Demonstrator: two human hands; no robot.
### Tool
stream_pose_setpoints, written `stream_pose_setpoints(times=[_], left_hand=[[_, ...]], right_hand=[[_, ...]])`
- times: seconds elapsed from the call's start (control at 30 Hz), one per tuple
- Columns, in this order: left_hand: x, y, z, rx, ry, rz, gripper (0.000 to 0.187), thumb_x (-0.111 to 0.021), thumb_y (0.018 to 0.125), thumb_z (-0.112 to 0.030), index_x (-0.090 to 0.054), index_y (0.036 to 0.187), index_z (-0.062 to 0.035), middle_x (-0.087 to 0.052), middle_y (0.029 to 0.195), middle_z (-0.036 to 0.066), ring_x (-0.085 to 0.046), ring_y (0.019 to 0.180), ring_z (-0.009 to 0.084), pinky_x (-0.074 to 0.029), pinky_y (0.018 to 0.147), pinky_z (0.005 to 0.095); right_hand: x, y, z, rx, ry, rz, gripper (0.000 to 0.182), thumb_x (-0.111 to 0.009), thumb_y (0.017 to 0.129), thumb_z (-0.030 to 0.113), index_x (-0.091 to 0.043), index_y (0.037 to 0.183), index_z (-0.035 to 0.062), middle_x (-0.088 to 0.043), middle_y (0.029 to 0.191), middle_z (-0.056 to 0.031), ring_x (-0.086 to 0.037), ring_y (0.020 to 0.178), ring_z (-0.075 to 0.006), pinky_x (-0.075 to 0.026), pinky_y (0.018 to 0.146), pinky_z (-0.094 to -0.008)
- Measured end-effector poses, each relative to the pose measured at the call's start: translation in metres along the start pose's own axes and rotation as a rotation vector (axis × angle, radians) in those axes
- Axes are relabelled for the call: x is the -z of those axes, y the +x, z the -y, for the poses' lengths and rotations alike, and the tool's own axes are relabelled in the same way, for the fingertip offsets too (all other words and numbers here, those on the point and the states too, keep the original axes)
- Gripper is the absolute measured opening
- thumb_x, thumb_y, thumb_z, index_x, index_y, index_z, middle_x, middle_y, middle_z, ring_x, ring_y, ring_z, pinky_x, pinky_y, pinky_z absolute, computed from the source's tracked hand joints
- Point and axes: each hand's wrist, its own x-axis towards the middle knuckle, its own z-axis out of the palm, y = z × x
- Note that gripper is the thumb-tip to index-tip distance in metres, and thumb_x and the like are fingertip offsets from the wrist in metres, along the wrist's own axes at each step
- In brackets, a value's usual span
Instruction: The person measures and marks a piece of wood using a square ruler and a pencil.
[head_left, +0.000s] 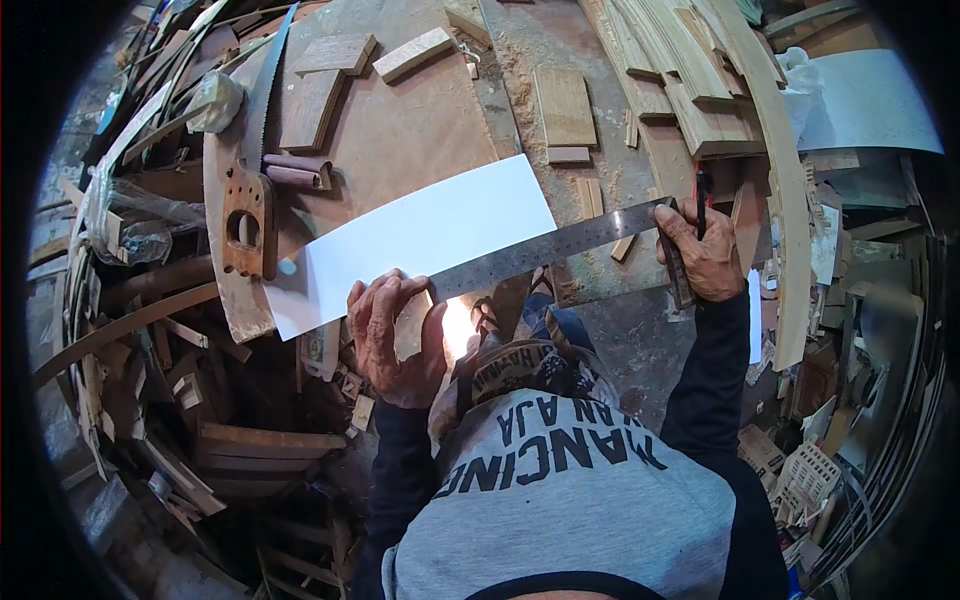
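Observation:
A steel try square spans the space between my hands, its long marked blade slanting up to the right and its stock at the right end. My left hand pinches the blade's left end, fingertips at the near edge of the white sheet. At the right, my right hand is closed around the corner of the square by its stock. A thin black and red pen-like tool stands up from that hand. The white sheet lies on the workbench, its left corner past the bench's near edge.
A handsaw lies on the bench's left side beside rolled brownish sandpaper-like pieces. Wood blocks lie farther back. A small wooden board and stacked planks are at the right. Scrap wood piles up below left.

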Motion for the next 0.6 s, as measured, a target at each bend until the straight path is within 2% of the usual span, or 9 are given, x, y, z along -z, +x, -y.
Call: stream_pose_setpoints(times=[0.4, 0.6], left_hand=[[-0.0003, -0.0018, 0.0021, 0.008, -0.003, -0.003, 0.057, -0.077, 0.078, -0.002, -0.054, 0.13, -0.0038, -0.074, 0.103, 0.006, -0.062, 0.113, 0.0283, -0.036, 0.11, 0.0505], [0.001, 0.002, -0.0018, -0.005, 0.003, -0.004, 0.054, -0.077, 0.077, -0.001, -0.056, 0.127, -0.0036, -0.072, 0.107, 0.008, -0.062, 0.115, 0.0292, -0.037, 0.109, 0.0516]], right_hand=[[-0.0017, -0.0028, 0.0068, -0.02, -0.03, -0.008, 0.032, -0.069, 0.094, 0.03, -0.062, 0.082, 0.0019, -0.053, 0.064, 0.0032, -0.056, 0.055, -0.0049, -0.051, 0.05, -0.021], [-0.0033, -0.0043, 0.0088, 0.034, 0.093, 0.011, 0.031, -0.066, 0.096, 0.03, -0.063, 0.081, 0.003, -0.057, 0.064, 0.002, -0.054, 0.055, -0.0055, -0.044, 0.05, -0.0219]])
